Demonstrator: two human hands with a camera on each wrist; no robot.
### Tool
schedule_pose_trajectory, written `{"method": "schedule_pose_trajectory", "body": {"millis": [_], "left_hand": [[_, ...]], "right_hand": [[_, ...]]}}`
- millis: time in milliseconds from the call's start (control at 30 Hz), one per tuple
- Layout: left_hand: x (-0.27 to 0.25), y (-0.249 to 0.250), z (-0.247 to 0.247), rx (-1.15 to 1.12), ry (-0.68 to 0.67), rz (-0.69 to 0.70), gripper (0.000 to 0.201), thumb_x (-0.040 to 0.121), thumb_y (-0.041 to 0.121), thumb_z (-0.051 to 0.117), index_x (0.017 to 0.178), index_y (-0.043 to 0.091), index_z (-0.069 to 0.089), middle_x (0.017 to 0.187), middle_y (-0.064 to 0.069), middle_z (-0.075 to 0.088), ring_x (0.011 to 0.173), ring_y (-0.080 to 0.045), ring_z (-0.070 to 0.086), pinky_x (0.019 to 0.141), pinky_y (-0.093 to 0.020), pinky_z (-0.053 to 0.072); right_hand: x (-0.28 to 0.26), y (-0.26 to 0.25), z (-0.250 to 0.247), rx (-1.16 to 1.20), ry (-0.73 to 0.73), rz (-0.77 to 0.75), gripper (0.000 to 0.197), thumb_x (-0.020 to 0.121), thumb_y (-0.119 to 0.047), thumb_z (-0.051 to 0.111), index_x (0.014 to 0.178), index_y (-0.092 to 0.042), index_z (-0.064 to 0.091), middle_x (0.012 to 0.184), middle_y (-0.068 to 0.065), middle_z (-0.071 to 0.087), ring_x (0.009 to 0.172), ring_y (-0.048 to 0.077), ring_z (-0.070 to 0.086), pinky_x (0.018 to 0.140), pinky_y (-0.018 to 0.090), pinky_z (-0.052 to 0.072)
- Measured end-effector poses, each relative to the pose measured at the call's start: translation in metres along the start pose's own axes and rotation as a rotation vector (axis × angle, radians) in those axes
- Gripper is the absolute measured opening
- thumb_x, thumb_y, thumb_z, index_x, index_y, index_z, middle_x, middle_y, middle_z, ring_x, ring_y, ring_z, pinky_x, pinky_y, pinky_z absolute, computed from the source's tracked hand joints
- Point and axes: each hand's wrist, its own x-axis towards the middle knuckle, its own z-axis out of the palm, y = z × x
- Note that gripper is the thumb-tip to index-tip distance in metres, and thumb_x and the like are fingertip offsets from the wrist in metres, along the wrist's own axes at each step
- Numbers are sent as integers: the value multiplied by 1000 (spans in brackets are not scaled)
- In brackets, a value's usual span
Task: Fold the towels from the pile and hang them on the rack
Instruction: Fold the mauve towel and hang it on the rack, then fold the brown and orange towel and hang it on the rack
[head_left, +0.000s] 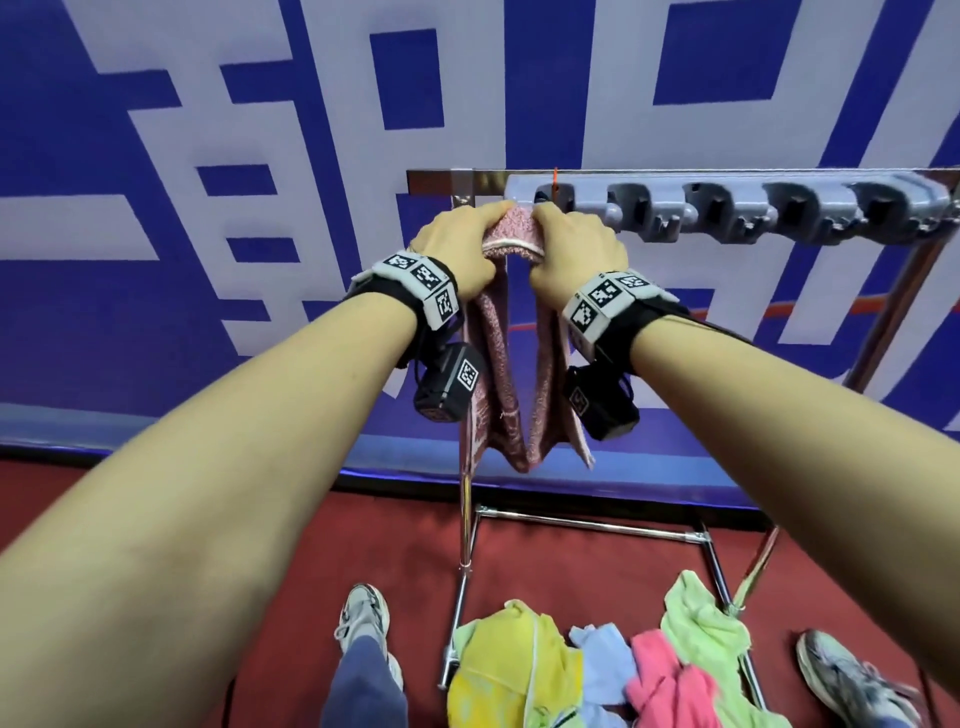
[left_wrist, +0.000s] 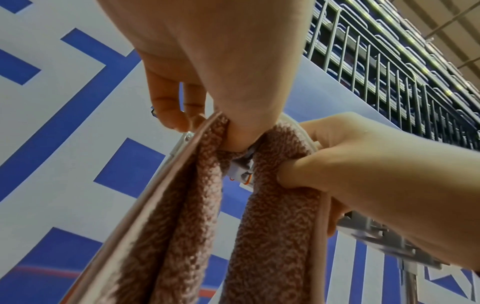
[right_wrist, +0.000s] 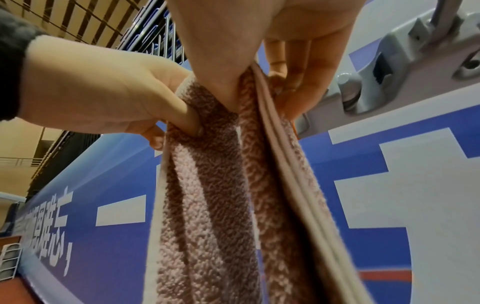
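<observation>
A folded pink towel (head_left: 511, 241) is draped over the left end of the grey clip rack (head_left: 727, 208), and its two halves hang down side by side. My left hand (head_left: 467, 239) grips the towel's top from the left and my right hand (head_left: 566, 234) grips it from the right. In the left wrist view my left thumb presses into the towel (left_wrist: 187, 216), and a grey clip (left_wrist: 241, 170) shows between the halves. The right wrist view has my right hand (right_wrist: 259, 51) pinching the towel (right_wrist: 207, 195) beside the rack (right_wrist: 402, 61).
A pile of yellow, blue, pink and green towels (head_left: 597, 670) lies on the red floor inside the rack's chrome base frame (head_left: 587, 525). My shoes (head_left: 363, 618) stand either side of it. A blue and white banner wall (head_left: 208, 156) runs close behind the rack.
</observation>
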Motion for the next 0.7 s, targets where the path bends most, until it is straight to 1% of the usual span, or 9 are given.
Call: {"method": "schedule_pose_trajectory", "body": {"millis": [100, 133, 200, 267, 333, 433, 500, 633, 700], "left_hand": [[-13, 6, 8, 5, -27, -42, 71, 78, 20, 57, 145, 35, 40, 119, -9, 66, 107, -38, 62, 88, -48, 53], [-18, 7, 13, 4, -49, -59, 60, 80, 23, 58, 138, 26, 46, 113, -11, 66, 102, -38, 62, 85, -47, 54], [-35, 8, 28, 9, -125, -119, 28, 84, 29, 59, 108, 15, 55, 100, -11, 64, 92, -36, 61, 78, -41, 52], [-55, 5, 50, 23, -247, -168, 18, 85, 35, 60, 88, 18, 53, 94, -10, 62, 87, -36, 60, 73, -37, 50], [-75, 1, 78, 31, -397, -180, 20, 83, 36, 62, 89, 17, 63, 95, -10, 68, 89, -35, 64, 73, -36, 52], [-110, -5, 123, 19, -559, -194, 21, 80, 30, 66, 94, 18, 75, 90, -7, 75, 90, -29, 70, 76, -32, 56], [-136, -5, 154, 10, -619, -195, 18, 81, 25, 66, 94, 20, 77, 95, -7, 75, 93, -28, 69, 83, -33, 56], [-174, 3, 208, 12, -669, -203, 12, 80, 23, 64, 82, 28, 74, 93, -4, 75, 93, -28, 68, 84, -33, 55], [-193, 12, 235, 3, -678, -227, 10, 79, 25, 61, 76, 30, 70, 92, -2, 74, 92, -28, 68, 86, -36, 56]], "right_hand": [[-12, 1, 2, 12, -43, 39, 53, 82, -26, 58, 132, -14, 42, 114, 15, 62, 106, 40, 59, 70, 37, 37], [-17, 2, 4, 21, -72, 49, 50, 82, -28, 59, 127, -13, 44, 112, 16, 62, 104, 40, 60, 69, 37, 37], [-30, 4, 12, 43, -132, 70, 43, 81, -29, 60, 117, -11, 46, 104, 16, 62, 99, 40, 60, 68, 36, 38], [-48, 7, 24, 57, -194, 86, 40, 80, -30, 60, 113, -11, 46, 90, 12, 55, 89, 38, 58, 67, 36, 38], [-73, 12, 41, 61, -289, 98, 40, 79, -31, 61, 112, -12, 48, 86, 10, 52, 80, 34, 53, 67, 35, 39], [-113, 29, 75, 19, -481, 111, 39, 77, -31, 63, 112, -14, 56, 100, 15, 63, 83, 33, 57, 68, 33, 42], [-141, 45, 99, -9, -573, 133, 35, 78, -27, 60, 112, -16, 62, 109, 16, 64, 94, 36, 62, 69, 33, 44], [-195, 81, 141, -42, -686, 172, 30, 79, -27, 60, 107, -19, 67, 107, 14, 65, 96, 35, 63, 69, 32, 45], [-225, 100, 162, -36, -736, 216, 31, 79, -28, 60, 107, -20, 69, 109, 14, 66, 99, 35, 64, 75, 34, 50]]}}
